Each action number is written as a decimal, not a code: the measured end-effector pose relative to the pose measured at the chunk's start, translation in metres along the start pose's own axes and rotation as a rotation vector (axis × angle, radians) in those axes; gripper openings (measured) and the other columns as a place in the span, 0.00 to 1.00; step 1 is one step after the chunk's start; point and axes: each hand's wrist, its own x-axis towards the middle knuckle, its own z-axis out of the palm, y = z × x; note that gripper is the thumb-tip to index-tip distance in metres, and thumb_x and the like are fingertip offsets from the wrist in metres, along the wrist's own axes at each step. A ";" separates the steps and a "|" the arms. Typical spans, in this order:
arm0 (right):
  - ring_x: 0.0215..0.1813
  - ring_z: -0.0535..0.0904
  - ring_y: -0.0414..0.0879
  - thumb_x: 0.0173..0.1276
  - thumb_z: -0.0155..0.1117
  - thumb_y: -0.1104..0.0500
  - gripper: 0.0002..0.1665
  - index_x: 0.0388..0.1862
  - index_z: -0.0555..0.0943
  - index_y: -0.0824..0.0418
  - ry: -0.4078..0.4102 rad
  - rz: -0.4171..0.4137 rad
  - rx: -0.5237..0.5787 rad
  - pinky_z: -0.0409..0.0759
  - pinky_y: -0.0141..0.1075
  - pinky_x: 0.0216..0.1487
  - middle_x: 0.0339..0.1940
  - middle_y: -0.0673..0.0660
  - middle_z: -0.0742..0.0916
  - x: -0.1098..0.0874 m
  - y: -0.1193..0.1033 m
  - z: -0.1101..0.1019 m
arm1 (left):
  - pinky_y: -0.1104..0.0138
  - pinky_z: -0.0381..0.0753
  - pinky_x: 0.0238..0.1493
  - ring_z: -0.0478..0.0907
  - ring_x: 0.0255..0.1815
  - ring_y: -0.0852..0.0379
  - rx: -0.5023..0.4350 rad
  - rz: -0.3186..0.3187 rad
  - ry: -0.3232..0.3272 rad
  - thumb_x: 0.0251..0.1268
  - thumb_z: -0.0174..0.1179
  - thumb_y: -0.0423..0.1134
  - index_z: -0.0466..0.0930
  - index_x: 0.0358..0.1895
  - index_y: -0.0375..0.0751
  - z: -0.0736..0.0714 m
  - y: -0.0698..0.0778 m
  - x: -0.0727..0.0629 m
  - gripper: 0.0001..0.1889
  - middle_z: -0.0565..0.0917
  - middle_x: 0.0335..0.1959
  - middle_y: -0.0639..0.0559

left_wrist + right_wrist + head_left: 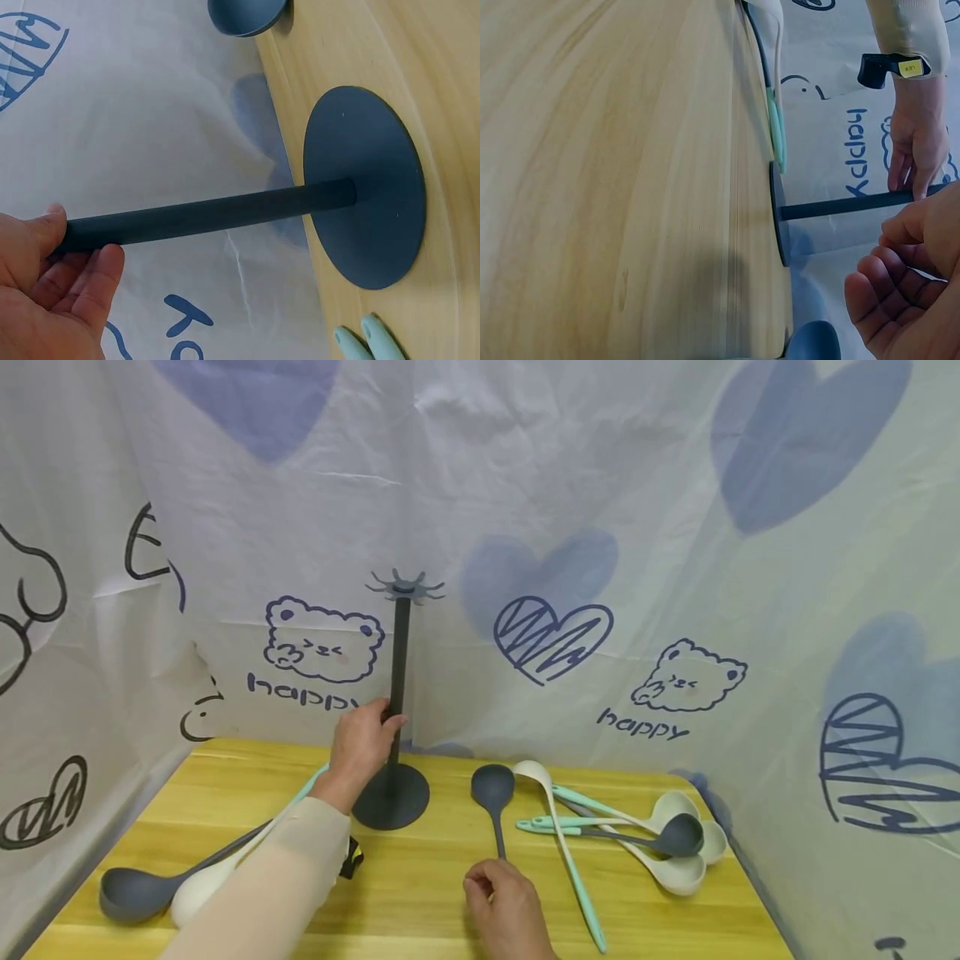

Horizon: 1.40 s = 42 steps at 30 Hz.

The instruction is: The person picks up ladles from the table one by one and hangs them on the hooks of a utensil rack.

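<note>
A dark utensil stand (pixel 401 660) with a round base and a ring of hooks on top stands upright at the back of the table. My left hand (pixel 358 743) grips its pole; the thumb and fingers curl round it in the left wrist view, where the base (pixel 375 247) rests on the wood. My right hand (pixel 508 906) hovers over the table, its fingers loosely curled with nothing visible between them in the right wrist view. Nearest to it in the head view is a dark grey ladle (pixel 492 787), its lower handle hidden behind the hand.
Right of the dark ladle lies a white ladle (pixel 576 881) with a mint handle end. Several white and grey ladles (pixel 678 875) overlap farther right. At the left are another dark ladle (pixel 135 893) and a white one (pixel 198 887), partly under my left arm. A printed curtain (pixel 450 485) encloses the table.
</note>
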 end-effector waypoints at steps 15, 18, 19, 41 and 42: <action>0.34 0.79 0.33 0.74 0.70 0.61 0.04 0.38 0.86 0.52 0.022 0.027 0.021 0.80 0.31 0.34 0.33 0.44 0.83 -0.003 0.005 -0.004 | 0.52 0.88 0.44 0.88 0.46 0.41 0.043 0.046 -0.016 0.80 0.62 0.47 0.81 0.68 0.35 -0.009 0.007 -0.008 0.24 0.89 0.56 0.36; 0.34 0.78 0.33 0.74 0.69 0.60 0.04 0.38 0.86 0.52 0.029 0.037 0.027 0.79 0.31 0.34 0.33 0.44 0.83 -0.003 0.005 -0.006 | 0.53 0.88 0.42 0.88 0.43 0.43 0.023 0.066 -0.018 0.80 0.61 0.48 0.85 0.63 0.37 -0.011 0.013 -0.012 0.21 0.90 0.51 0.39; 0.34 0.78 0.33 0.74 0.69 0.60 0.04 0.38 0.86 0.52 0.035 0.041 0.027 0.79 0.31 0.34 0.33 0.44 0.83 -0.004 0.006 -0.007 | 0.53 0.88 0.41 0.88 0.42 0.45 0.014 0.072 -0.018 0.80 0.62 0.48 0.86 0.60 0.38 -0.011 0.016 -0.014 0.19 0.91 0.48 0.41; 0.35 0.78 0.34 0.75 0.68 0.60 0.04 0.38 0.86 0.54 0.129 0.079 0.008 0.78 0.30 0.35 0.34 0.45 0.84 -0.004 0.017 -0.026 | 0.66 0.77 0.27 0.76 0.24 0.61 -0.109 0.201 -0.022 0.72 0.70 0.43 0.91 0.42 0.46 0.008 0.050 -0.082 0.06 0.90 0.30 0.54; 0.35 0.78 0.34 0.75 0.68 0.60 0.04 0.38 0.86 0.54 0.132 0.082 0.010 0.78 0.30 0.35 0.34 0.45 0.84 -0.004 0.018 -0.027 | 0.67 0.76 0.25 0.75 0.22 0.61 -0.113 0.207 -0.021 0.72 0.70 0.43 0.91 0.43 0.46 0.009 0.051 -0.084 0.06 0.90 0.30 0.54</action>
